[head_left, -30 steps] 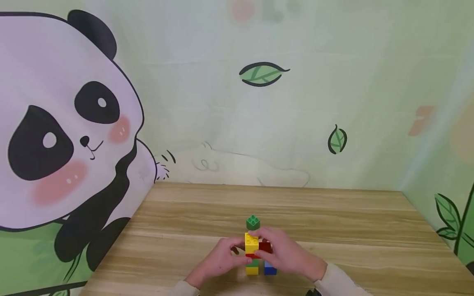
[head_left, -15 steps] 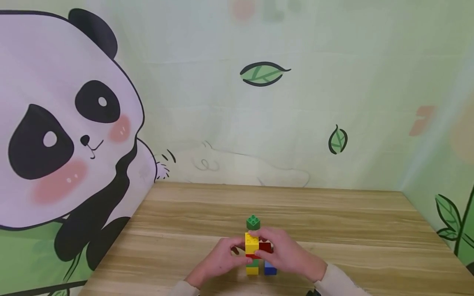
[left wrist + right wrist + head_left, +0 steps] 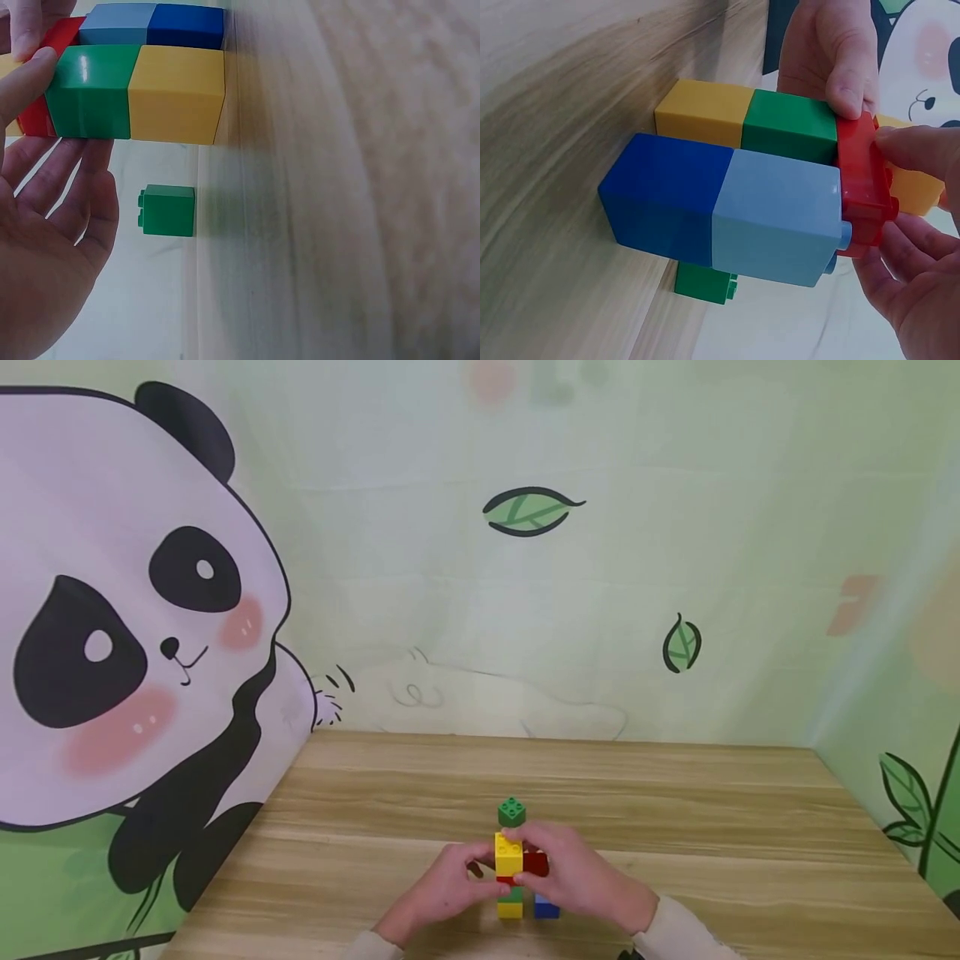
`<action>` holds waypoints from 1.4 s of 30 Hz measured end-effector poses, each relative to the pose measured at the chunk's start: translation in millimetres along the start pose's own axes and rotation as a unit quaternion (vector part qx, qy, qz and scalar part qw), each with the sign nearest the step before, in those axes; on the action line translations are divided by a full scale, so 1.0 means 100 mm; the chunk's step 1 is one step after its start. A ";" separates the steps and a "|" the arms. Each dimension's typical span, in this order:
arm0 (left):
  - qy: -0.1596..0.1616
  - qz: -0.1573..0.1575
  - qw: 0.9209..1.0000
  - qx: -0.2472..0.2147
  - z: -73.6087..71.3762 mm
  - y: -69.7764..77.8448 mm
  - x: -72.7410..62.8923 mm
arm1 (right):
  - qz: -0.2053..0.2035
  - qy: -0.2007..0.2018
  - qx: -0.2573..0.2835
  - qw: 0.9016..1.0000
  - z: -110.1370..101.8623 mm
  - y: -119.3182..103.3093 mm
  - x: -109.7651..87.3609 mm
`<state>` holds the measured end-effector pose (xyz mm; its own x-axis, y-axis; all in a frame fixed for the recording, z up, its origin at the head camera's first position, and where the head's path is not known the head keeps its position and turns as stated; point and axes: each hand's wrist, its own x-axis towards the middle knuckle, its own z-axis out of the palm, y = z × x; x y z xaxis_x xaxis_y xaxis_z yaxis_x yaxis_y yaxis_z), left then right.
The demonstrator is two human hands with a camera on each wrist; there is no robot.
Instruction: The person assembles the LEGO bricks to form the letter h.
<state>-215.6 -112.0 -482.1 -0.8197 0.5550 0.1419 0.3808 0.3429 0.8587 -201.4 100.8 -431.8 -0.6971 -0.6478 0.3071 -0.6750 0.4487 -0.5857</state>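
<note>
here's the left hand (image 3: 450, 885), pinching the tower (image 3: 511, 897) around mid-height, thumb in front where the middle green brick (image 3: 94, 94) meets the red brick (image 3: 859, 172), fingers round the back! the tower stands upright on the tabletop (image 3: 375, 793), the base yellow brick (image 3: 176, 94) at its foot, the yellow cap brick (image 3: 509, 858) on top, the red one sandwiched between and jutting right. looks like stiff, light plastic, glossy enough for a fingertip to slip a little; hard to break, i'd judge, likelier to pop apart at a joint. best hold? opposite flat faces, low on the green, bracing the column. just behind, well clear, sits the loose green brick (image 3: 169, 211), studs up. next along, the dark blue brick (image 3: 667, 199) carries the light blue brick (image 3: 776, 214), some studs bare; whether the red touches them, i can't tell. and on the right, the right hand (image 3: 577, 872) pinches the red brick, thumb in front, fingers behind: a firm, square grip there should suit it
</note>
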 end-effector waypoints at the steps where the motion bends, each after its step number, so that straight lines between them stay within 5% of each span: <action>1: 0.000 0.001 1.000 -0.001 0.00 0.00 0.00 | 0.003 -0.001 0.002 1.000 0.00 0.00 0.00; 39: 0.006 -0.004 1.000 -0.002 -0.09 -0.07 -0.06 | 0.087 0.000 0.066 0.994 0.13 -0.01 0.10; 42: 0.006 -0.012 1.000 -0.002 -0.12 0.06 -0.09 | 0.088 0.005 0.074 0.993 0.14 -0.01 0.12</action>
<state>-211.4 -124.4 -472.2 -0.8332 0.5381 0.1275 0.3596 0.3521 0.8641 -205.4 84.3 -438.1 -0.8039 -0.5609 0.1976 -0.5006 0.4589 -0.7341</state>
